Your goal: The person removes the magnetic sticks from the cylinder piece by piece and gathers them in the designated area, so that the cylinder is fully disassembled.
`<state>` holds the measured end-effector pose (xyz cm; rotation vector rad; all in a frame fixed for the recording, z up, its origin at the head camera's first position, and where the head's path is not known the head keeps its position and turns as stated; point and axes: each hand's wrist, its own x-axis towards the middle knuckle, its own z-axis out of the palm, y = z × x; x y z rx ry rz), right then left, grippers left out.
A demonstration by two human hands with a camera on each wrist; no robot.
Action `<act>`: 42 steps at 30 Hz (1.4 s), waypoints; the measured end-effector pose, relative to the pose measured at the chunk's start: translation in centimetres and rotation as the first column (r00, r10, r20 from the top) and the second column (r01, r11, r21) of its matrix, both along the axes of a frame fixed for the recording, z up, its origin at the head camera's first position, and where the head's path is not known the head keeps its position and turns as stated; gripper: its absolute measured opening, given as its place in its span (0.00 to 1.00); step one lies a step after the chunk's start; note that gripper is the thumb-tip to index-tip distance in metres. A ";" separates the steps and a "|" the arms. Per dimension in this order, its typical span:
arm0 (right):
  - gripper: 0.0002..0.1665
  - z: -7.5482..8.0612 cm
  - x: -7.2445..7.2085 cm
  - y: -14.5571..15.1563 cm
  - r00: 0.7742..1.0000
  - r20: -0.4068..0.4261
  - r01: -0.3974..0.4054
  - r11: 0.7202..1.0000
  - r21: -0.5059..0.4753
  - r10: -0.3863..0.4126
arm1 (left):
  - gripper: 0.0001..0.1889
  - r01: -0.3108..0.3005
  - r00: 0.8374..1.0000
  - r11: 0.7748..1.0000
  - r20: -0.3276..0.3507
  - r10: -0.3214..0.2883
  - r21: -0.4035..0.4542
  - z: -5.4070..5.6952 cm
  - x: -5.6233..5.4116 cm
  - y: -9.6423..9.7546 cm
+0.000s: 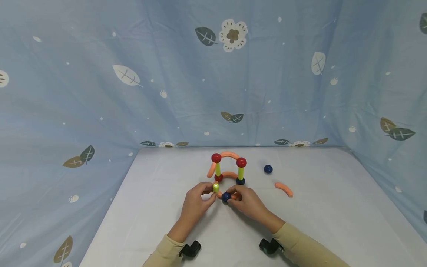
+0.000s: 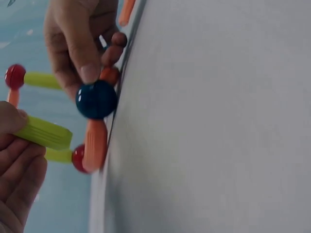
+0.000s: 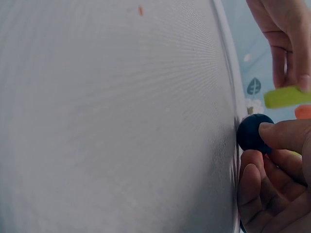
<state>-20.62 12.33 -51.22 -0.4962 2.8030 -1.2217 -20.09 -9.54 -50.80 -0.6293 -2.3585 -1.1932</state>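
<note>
The front blue ball (image 1: 226, 197) sits on the counter (image 1: 156, 196), held in the narrow grip of the right hand (image 1: 248, 202). Just left of that ball and raised higher, the left hand (image 1: 196, 202) pinches a short green stick (image 1: 216, 188) in a narrow grip. Behind the ball stand two green posts (image 1: 241, 173) topped with red balls (image 1: 241, 162), an orange arc (image 1: 229, 154) joining them. Well right of the ball lie a loose blue ball (image 1: 268, 169) and a loose orange stick (image 1: 284, 189)

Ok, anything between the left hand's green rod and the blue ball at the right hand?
Nothing visible: both wrist views show a gap between the green rod in the left hand and the blue ball, which the right hand holds.
</note>
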 end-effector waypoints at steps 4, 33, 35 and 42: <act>0.16 0.1 0.0 -0.1 1.000 0.016 0.006 1.000 0.006 -0.006 | 0.13 -0.044 0.999 0.999 0.032 0.044 -0.006 -0.2 0.0 -1.6; 0.15 0.2 0.1 0.0 1.000 0.012 0.005 1.000 -0.006 -0.005 | 0.16 -0.368 0.891 0.919 0.227 0.392 -0.141 -1.1 -1.9 -9.2; 0.16 0.1 0.1 0.0 1.000 0.013 0.006 1.000 -0.006 -0.006 | 0.16 -0.381 0.886 0.908 0.210 0.412 -0.174 -1.2 -2.1 -9.4; 0.16 0.0 0.0 0.0 1.000 0.014 0.009 1.000 -0.003 -0.009 | 0.10 -0.407 0.860 0.879 0.219 0.460 -0.248 -1.4 -2.3 -9.8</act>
